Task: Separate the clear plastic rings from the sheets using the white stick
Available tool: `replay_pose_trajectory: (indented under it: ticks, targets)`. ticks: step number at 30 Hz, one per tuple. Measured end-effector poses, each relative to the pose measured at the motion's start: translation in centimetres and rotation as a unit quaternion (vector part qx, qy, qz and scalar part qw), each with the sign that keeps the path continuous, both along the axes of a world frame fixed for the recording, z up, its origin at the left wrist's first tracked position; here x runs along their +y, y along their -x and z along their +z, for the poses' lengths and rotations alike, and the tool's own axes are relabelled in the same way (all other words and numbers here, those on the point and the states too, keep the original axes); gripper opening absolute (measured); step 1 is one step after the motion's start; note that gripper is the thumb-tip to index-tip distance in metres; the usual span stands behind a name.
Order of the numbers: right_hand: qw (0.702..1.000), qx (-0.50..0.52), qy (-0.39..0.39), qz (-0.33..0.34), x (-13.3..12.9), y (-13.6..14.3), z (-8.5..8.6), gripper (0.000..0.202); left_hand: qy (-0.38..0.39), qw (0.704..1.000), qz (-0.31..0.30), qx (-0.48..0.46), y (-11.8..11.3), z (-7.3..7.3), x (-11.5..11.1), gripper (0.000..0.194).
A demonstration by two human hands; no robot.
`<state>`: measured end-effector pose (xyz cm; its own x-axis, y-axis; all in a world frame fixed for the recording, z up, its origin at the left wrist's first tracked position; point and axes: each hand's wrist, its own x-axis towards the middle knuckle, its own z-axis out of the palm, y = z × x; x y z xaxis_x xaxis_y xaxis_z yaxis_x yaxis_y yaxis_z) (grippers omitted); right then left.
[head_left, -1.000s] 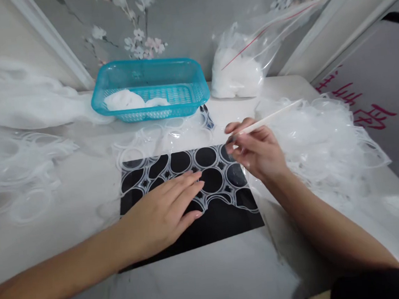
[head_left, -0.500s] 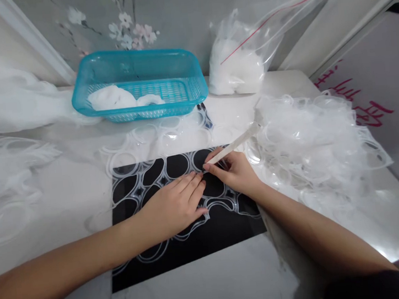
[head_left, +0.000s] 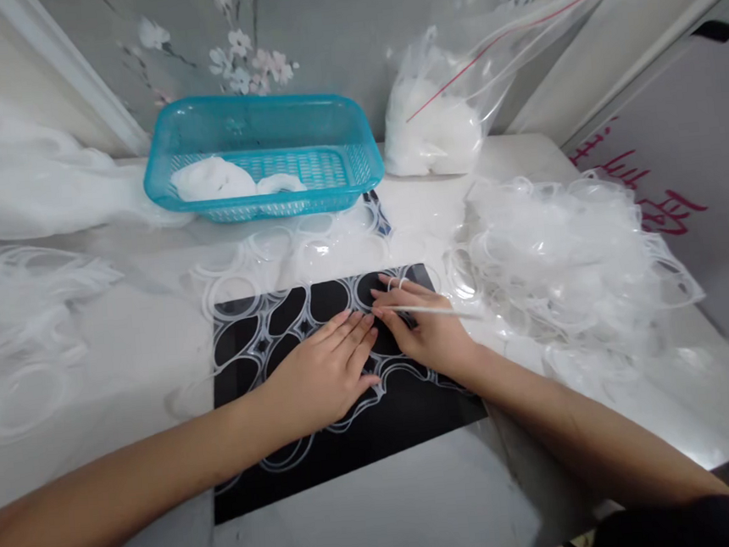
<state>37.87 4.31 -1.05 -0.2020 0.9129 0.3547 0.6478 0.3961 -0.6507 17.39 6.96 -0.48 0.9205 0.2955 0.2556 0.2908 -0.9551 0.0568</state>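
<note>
Flatly, the left hand [head_left: 330, 372] lies palm-down, fingers extended, on a ring-patterned clear sheet [head_left: 304, 328] over the black mat [head_left: 409, 423]; just beside its fingertips, the right hand [head_left: 437, 335] pinches a thin white stick [head_left: 428, 309].

- One camera gives the whole view, and it is worn on the person's head.
- It faces forward and downward, over the white table [head_left: 391, 509].
- It is quite near: the left hand [head_left: 322, 375] and the right hand [head_left: 433, 323] lie about the middle, and the forearms [head_left: 164, 461] come in from the lower sides.
- The view is wide, reaching at the top to the flowered panel [head_left: 330, 29] behind the table.
</note>
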Motion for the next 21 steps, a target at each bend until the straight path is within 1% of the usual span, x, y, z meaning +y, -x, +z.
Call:
replay_pose_trajectory:
  ticks: [2,3,5,6,7,8,9,10,11,12,13,14,15,17,19,20,21]
  targets:
    - [0.999,-0.049,0.001,0.018,-0.1,0.0,0.0,0.021,-0.001,1.0,0.007,0.006,0.1,-0.3,-0.1,0.052]
    - [0.998,-0.061,-0.006,0.015,0.3,-0.4,0.4,0.02,-0.003,1.0,0.01,0.011,0.1,-0.3,-0.1,0.051]
    - [0.997,-0.053,-0.042,-0.034,1.8,-2.0,1.8,0.015,-0.002,1.0,0.011,0.022,0.3,-0.2,-0.1,0.05]
    - [0.991,-0.029,-0.087,-0.099,2.7,-3.0,2.6,0.012,0.001,1.0,0.008,0.03,0.4,0.0,0.0,0.049]
    - [0.982,-0.015,-0.114,-0.147,3.5,-4.1,3.5,0.015,0.006,0.999,0.006,0.038,0.5,0.4,0.1,0.048]
    - [0.968,0.004,-0.144,-0.206,4.1,-5.1,4.1,0.02,0.012,0.999,0.004,0.044,0.5,0.8,0.2,0.047]
    - [0.94,0.039,-0.177,-0.29,4.3,-5.9,4.5,0.02,0.02,0.999,0.002,0.044,0.4,1.2,0.4,0.047]
    - [0.939,0.049,-0.162,-0.299,4.1,-6.3,4.6,0.017,0.027,0.999,0.0,0.039,0.2,1.6,0.5,0.046]
    - [0.95,0.055,-0.127,-0.281,3.6,-6.4,4.3,0.016,0.031,0.999,-0.004,0.026,-0.2,2.0,0.6,0.044]
    - [0.965,0.065,-0.076,-0.243,2.9,-6.3,3.7,0.015,0.033,0.999,-0.009,0.007,-0.7,2.3,0.8,0.043]
    - [0.974,0.086,-0.019,-0.209,2.1,-6.0,3.0,0.016,0.03,0.999,-0.016,-0.014,-1.3,2.5,0.8,0.041]
    - [0.972,0.123,0.023,-0.199,1.3,-5.6,2.2,0.016,0.024,0.999,-0.022,-0.032,-2.0,2.6,0.9,0.04]
    - [0.966,0.162,0.048,-0.197,0.6,-5.2,1.6,0.017,0.015,0.999,-0.024,-0.043,-2.8,2.6,0.9,0.041]
    - [0.943,0.238,0.045,-0.226,-0.2,-4.8,1.2,0.017,-0.006,0.999,-0.023,-0.035,-4.2,2.3,0.9,0.046]
    - [0.928,0.275,0.018,-0.251,-0.2,-5.0,1.8,0.017,-0.024,1.0,-0.01,0.001,-5.2,2.1,1.0,0.051]
    - [0.929,0.272,0.011,-0.252,0.0,-5.4,2.4,0.017,-0.031,0.999,0.0,0.02,-5.6,2.0,1.1,0.053]
    - [0.935,0.254,0.009,-0.246,0.3,-5.9,3.1,0.016,-0.034,0.999,0.011,0.035,-5.8,1.9,1.2,0.055]
